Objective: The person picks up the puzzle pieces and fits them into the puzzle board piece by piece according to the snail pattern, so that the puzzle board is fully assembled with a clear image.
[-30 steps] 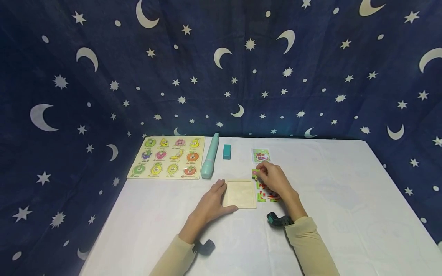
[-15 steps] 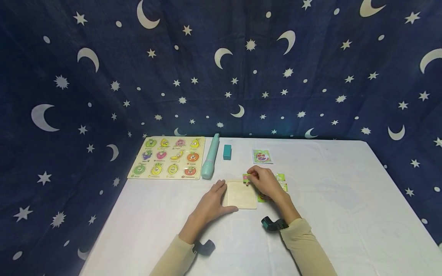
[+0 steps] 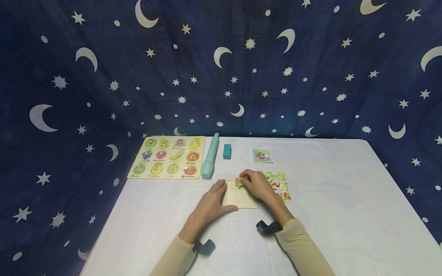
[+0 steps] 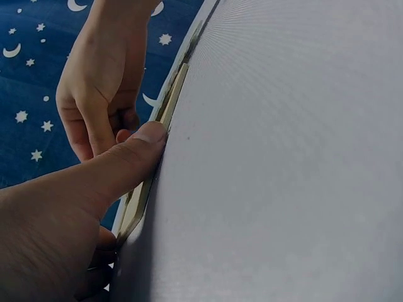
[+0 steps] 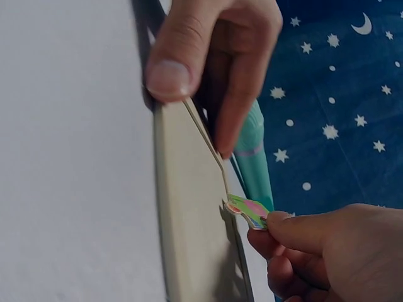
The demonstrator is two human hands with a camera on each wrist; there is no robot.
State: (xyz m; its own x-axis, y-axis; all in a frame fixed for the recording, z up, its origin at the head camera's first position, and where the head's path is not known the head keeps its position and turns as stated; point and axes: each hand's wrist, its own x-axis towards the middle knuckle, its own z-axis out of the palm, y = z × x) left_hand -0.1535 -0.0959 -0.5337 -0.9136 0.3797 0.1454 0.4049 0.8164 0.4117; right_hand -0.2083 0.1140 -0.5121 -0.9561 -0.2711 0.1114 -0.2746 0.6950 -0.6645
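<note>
A square, shallow wooden puzzle tray (image 3: 241, 198) lies on the white table. My left hand (image 3: 213, 202) holds it at its left side, thumb along the near edge and fingers at the left edge. My right hand (image 3: 259, 185) pinches a green and pink jigsaw piece (image 3: 238, 181) between thumb and index finger. In the right wrist view this jigsaw piece (image 5: 250, 211) is at the tray's far edge, tilted; whether it touches the tray I cannot tell. Several more jigsaw pieces (image 3: 280, 185), green, white and red, lie right of the tray, partly hidden by my right hand.
A fruit peg board (image 3: 165, 158) lies at the back left, with a teal microphone-shaped object (image 3: 210, 157) beside it. Behind the tray are a teal block (image 3: 226, 151) and a small picture card (image 3: 262, 156). A dark star-and-moon curtain (image 3: 221, 76) hangs behind the table.
My right hand has carried the pinched jigsaw piece leftward from the loose pieces to the tray's far edge. My left hand has stayed at the tray.
</note>
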